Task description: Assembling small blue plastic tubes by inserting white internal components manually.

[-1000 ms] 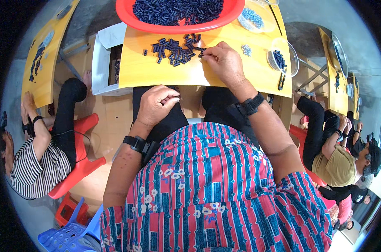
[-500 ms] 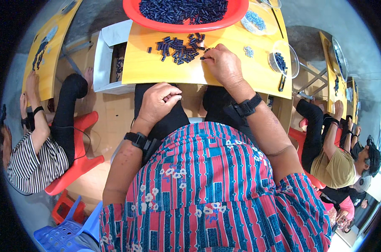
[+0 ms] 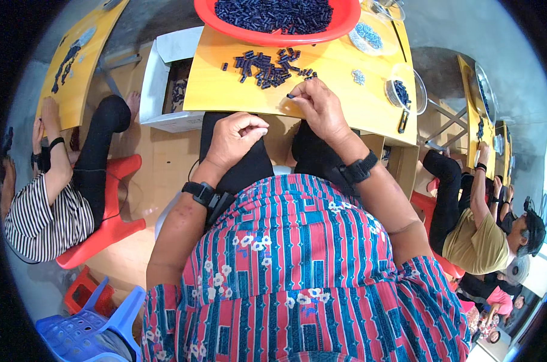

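My right hand [image 3: 322, 108] is over the table's near edge, its thumb and forefinger pinching a small dark blue cylindrical piece [image 3: 290, 96]. Just beyond it lies a loose pile of the same dark pieces [image 3: 264, 68] on the yellow table [image 3: 225, 96]. My left hand [image 3: 232, 140] hovers above my lap, in front of the table edge. Its thumb and fingertips are pressed together, and whatever they may hold is too small to make out. The two hands are apart, fingertips facing each other.
A red basin [image 3: 273, 41] full of dark pieces stands at the far side. To the right are a clear tub of light blue bits [image 3: 368, 37], a small heap [image 3: 358, 76], and a clear cup of dark pieces [image 3: 400, 92]. A white box [image 3: 156, 84] adjoins the table's left. Other people sit both sides.
My right hand has drawn back from the pile toward me, with a dark piece between its fingertips. My left hand stays pinched over my lap. The whole view has shifted slightly.
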The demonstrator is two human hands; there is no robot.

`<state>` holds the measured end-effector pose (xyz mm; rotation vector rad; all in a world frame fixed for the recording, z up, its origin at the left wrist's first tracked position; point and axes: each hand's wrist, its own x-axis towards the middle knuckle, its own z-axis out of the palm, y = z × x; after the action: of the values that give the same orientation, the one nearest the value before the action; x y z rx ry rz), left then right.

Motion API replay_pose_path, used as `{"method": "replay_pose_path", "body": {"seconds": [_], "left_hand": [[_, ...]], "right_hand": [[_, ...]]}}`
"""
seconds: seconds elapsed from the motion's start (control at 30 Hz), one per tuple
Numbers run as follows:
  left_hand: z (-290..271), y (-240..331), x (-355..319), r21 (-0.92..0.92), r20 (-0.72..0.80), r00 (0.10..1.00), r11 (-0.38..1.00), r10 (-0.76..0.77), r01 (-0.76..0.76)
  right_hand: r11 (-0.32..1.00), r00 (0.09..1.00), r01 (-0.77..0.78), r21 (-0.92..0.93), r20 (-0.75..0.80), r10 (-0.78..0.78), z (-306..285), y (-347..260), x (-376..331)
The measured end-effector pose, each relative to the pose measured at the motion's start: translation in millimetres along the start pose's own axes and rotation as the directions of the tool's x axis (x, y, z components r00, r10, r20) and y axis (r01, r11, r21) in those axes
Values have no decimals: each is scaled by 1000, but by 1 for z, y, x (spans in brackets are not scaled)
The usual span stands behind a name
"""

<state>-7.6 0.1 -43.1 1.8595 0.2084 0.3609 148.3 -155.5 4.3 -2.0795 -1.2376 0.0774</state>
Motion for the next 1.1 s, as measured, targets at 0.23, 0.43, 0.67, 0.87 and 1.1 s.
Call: {"method": "replay_pose_path", "body": {"seconds": [0.23,0.43,0.67,0.87,1.1], "left_hand": [[8,10,8,-363,-31,995,928,-97,79],[14,24,11,-545,-30,999,838,-39,16],[11,19,8,-568,-11,998,822,-68,49],[9,19,9,-624,121,987,765,-108,161],[10,15,8,-673,211,958,682,-195,287]], "right_hand": [[888,994,-105,447,48,93,2,-24,-14],[865,988,-149,479,102,113,1,-34,-22],[673,939,-344,655,251,236,1,-34,-22],[607,953,-302,735,218,210,5,-27,-22],[878,996,-81,471,79,49,-4,-33,-17]]}}
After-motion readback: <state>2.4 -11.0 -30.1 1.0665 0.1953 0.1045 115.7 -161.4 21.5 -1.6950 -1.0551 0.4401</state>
